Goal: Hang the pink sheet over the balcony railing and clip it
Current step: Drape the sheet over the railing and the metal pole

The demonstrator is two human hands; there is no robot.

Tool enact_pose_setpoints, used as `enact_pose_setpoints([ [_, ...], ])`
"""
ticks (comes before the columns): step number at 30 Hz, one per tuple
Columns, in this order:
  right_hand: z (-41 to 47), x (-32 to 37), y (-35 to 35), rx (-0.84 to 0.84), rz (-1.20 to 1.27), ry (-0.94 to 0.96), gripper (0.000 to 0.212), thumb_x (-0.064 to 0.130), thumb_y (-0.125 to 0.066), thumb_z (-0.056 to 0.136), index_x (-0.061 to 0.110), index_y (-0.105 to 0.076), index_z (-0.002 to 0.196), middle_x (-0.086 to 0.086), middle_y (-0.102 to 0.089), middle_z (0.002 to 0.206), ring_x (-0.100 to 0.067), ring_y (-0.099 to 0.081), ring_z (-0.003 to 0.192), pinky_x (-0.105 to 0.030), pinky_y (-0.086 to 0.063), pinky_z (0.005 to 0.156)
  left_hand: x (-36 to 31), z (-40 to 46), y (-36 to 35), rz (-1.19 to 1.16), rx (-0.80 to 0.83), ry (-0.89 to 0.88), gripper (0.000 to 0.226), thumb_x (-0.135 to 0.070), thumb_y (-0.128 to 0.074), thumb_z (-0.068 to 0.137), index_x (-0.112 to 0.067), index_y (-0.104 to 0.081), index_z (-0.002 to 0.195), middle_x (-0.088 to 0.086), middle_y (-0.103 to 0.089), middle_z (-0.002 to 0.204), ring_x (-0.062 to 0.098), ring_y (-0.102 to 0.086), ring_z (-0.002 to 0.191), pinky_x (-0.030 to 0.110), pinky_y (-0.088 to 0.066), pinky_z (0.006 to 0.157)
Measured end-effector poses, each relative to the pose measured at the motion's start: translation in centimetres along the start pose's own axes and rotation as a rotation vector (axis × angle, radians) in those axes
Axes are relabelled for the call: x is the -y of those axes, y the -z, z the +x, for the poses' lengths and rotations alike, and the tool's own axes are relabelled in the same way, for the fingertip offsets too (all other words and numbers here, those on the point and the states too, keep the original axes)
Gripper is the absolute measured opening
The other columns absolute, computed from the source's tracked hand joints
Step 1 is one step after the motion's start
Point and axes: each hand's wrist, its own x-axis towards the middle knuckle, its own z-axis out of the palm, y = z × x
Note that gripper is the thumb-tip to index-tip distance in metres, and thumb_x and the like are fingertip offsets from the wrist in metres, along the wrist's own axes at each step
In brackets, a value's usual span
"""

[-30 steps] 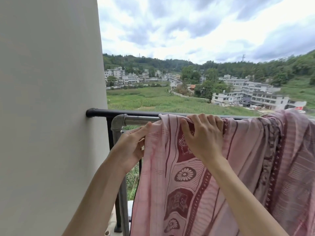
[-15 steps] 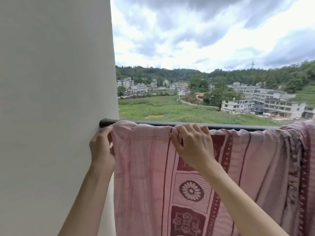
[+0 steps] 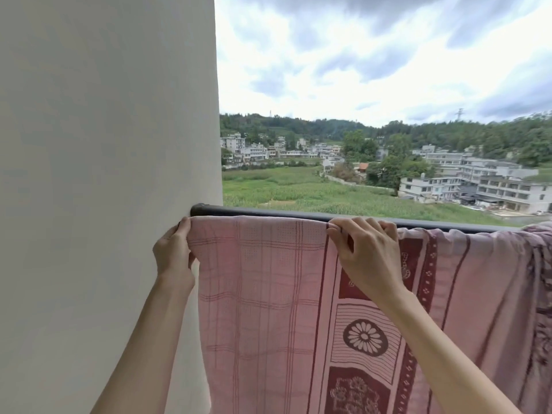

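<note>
Since a second ago, the sheet's left edge is stretching out to the wall, now covering the silver pipe elbow.

Spreading is the step in hand: the pink sheet [image 3: 268, 309] is hanging over the balcony railing [image 3: 268, 211], its edge touching the white wall [image 3: 104, 174]. The left hand [image 3: 173, 255] is pinching that top corner closed; the right hand [image 3: 367, 255] is curling over the folded top, gripping cloth. No clip is showing, so one hand is likely needing to let go and fetch one while the other is pinning the sheet down.
</note>
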Motion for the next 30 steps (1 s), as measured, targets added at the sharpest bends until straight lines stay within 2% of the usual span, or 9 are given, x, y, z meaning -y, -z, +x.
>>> enact_pose_setpoints([
  [3, 0.2, -1.3, 0.7, -0.016, 0.080, -0.074, 0.023, 0.029, -0.052, 0.091, 0.021, -0.073, 0.094, 0.005, -0.073, 0.091, -0.018, -0.064, 0.084, -0.025, -0.023, 0.082, 1.3, 0.4, 0.8, 0.119, 0.072, 0.003, 0.008, -0.021, -0.061, 0.087, -0.015, -0.065, 0.090, -0.001, -0.062, 0.080, 0.012, -0.057, 0.074, 0.023, -0.046, 0.067],
  [7, 0.4, -2.9, 2.1, 0.010, 0.076, -0.186, 0.019, 0.022, -0.057, 0.091, 0.013, -0.073, 0.092, -0.003, -0.073, 0.085, -0.023, -0.063, 0.080, -0.030, -0.027, 0.084, 2.8, 0.4, -0.5, 0.320, 0.071, -0.099, 0.015, -0.025, -0.063, 0.086, -0.011, -0.064, 0.092, 0.001, -0.061, 0.082, 0.017, -0.055, 0.077, 0.023, -0.042, 0.064],
  [10, -0.2, -3.6, 2.0, 0.066, 0.009, -0.120, 0.028, 0.038, -0.058, 0.088, 0.018, -0.070, 0.104, 0.002, -0.070, 0.102, -0.020, -0.059, 0.098, -0.038, -0.028, 0.095, 3.6, -0.2, -2.3, 0.474, -0.064, -0.282, 0.022, -0.026, -0.060, 0.088, -0.007, -0.056, 0.099, 0.006, -0.059, 0.097, 0.024, -0.056, 0.094, 0.031, -0.043, 0.075],
  [13, -0.1, -3.9, 1.8, 0.095, -0.008, -0.046, 0.049, 0.053, -0.045, 0.086, 0.019, -0.064, 0.116, 0.003, -0.064, 0.117, -0.019, -0.053, 0.112, -0.044, -0.024, 0.105, 4.2, -1.5, -4.4, 0.710, -0.113, -0.594, 0.028, -0.022, -0.055, 0.089, -0.006, -0.051, 0.111, 0.012, -0.053, 0.116, 0.030, -0.047, 0.111, 0.043, -0.036, 0.092],
  [16, -0.2, -4.5, 1.7, 0.137, -0.050, -0.039, 0.049, 0.051, -0.039, 0.087, 0.019, -0.063, 0.116, 0.001, -0.065, 0.115, -0.021, -0.057, 0.110, -0.045, -0.025, 0.104, 5.4, -4.5, -6.8, 0.911, 0.210, -0.938, 0.022, -0.025, -0.051, 0.092, -0.016, -0.059, 0.110, 0.003, -0.057, 0.117, 0.023, -0.043, 0.118, 0.039, -0.027, 0.100],
  [19, -1.0, -5.9, 1.5, 0.180, -0.129, 0.015, 0.041, 0.042, -0.046, 0.088, 0.019, -0.061, 0.118, 0.000, -0.068, 0.108, -0.023, -0.061, 0.102, -0.044, -0.031, 0.102, 7.8, -7.6, -9.7, 1.061, 0.567, -1.120, 0.035, -0.037, -0.041, 0.093, -0.020, -0.058, 0.119, -0.003, -0.056, 0.125, 0.016, -0.040, 0.127, 0.034, -0.012, 0.111],
  [22, -1.5, -7.9, 3.0, 0.172, -0.135, -0.010, 0.042, 0.041, -0.045, 0.089, 0.017, -0.060, 0.120, 0.000, -0.067, 0.112, -0.021, -0.060, 0.106, -0.041, -0.030, 0.106, 9.5, -9.4, -12.1, 1.223, 0.670, -1.110, 0.044, -0.045, -0.029, 0.096, -0.024, -0.046, 0.131, -0.006, -0.049, 0.132, 0.012, -0.037, 0.128, 0.037, -0.004, 0.114],
  [27, -3.4, -14.1, 7.3, 0.166, -0.260, -0.071, 0.043, 0.042, -0.045, 0.089, 0.017, -0.058, 0.122, -0.005, -0.060, 0.124, -0.025, -0.056, 0.114, -0.047, -0.019, 0.109, 9.9, -11.2, -15.0, 1.312, 0.516, -1.004, 0.037, -0.041, -0.033, 0.096, -0.024, -0.055, 0.120, -0.002, -0.058, 0.121, 0.019, -0.049, 0.115, 0.042, -0.018, 0.109],
  [30, -3.3, -17.1, 9.3, 0.154, -0.319, -0.088, 0.053, 0.051, -0.032, 0.090, 0.017, -0.057, 0.123, -0.003, -0.057, 0.129, -0.022, -0.050, 0.122, -0.046, -0.005, 0.114, 10.6, -13.0, -17.6, 1.255, 0.540, -1.023, 0.038, -0.040, -0.033, 0.096, -0.021, -0.058, 0.117, 0.000, -0.058, 0.122, 0.021, -0.050, 0.115, 0.045, -0.022, 0.109],
])
